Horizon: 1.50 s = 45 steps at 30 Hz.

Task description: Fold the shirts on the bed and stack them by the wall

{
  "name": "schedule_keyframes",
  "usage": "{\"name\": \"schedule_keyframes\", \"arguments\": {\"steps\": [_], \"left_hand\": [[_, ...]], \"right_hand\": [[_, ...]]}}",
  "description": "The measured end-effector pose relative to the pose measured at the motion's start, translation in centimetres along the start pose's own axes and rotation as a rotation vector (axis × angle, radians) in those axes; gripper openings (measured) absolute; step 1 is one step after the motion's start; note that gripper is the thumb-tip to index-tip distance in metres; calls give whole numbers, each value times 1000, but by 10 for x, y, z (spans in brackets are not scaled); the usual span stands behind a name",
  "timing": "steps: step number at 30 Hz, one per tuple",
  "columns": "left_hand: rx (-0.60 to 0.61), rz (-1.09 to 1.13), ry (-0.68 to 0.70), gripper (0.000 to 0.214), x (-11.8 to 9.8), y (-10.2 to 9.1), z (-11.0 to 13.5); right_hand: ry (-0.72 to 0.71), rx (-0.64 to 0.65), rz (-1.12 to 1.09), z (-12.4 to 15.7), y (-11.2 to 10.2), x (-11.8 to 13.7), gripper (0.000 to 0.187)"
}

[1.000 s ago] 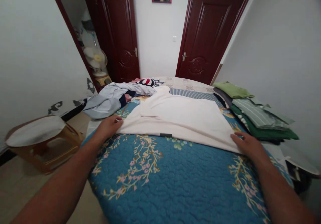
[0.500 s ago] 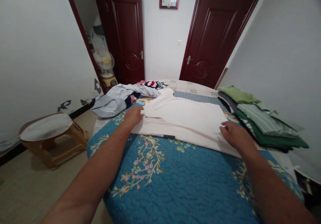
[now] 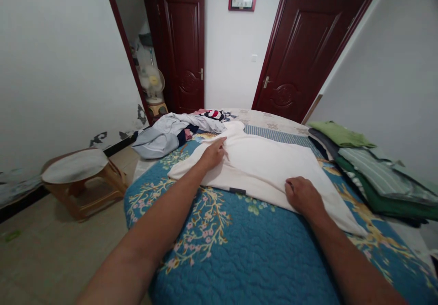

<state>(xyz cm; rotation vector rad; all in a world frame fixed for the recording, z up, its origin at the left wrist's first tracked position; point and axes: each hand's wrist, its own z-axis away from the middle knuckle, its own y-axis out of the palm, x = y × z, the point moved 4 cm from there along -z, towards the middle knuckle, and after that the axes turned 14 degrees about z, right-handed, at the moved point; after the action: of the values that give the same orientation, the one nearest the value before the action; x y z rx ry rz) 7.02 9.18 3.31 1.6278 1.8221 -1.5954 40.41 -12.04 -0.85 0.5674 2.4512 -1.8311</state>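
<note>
A cream-white garment (image 3: pixel 270 168) lies spread flat on the blue floral quilt (image 3: pixel 239 250) of a bed. My left hand (image 3: pixel 214 152) rests on the garment's left part near a folded-in sleeve, fingers stretched out along the cloth. My right hand (image 3: pixel 303 195) presses on the garment's near hem towards the right, fingers curled down onto the fabric; nothing is lifted.
A heap of unfolded clothes (image 3: pixel 171 131) lies at the bed's far left. A stack of folded green and striped clothes (image 3: pixel 369 163) sits along the right edge by the wall. A low wooden stool (image 3: pixel 78 179) stands on the floor at left. Two dark red doors are beyond the bed.
Both hands have slid from the garment's outer near corners inwards: the left up and right onto the sleeve area, the right leftwards along the hem. The view has shifted left.
</note>
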Motion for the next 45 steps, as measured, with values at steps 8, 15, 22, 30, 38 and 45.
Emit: {"name": "schedule_keyframes", "arguments": {"steps": [8,15,22,30,38,45], "left_hand": [[-130,-323,-133,55,18,-55,24],[18,-556,-681,45,49,-128,63],[110,-487,-613,33,54,-131,69],[34,-444,-575,35,61,-130,71],[-24,-533,-593,29,81,-137,66],[-47,-597,-636,35,82,-142,61]], "right_hand": [[-44,-35,-13,7,4,-2,36],[-15,-31,8,6,0,-5,37],[-79,-2,-85,7,12,-19,38],[-67,92,-55,5,12,-24,35],[58,172,22,11,9,-80,33],[198,236,-70,28,0,-132,28]]}}
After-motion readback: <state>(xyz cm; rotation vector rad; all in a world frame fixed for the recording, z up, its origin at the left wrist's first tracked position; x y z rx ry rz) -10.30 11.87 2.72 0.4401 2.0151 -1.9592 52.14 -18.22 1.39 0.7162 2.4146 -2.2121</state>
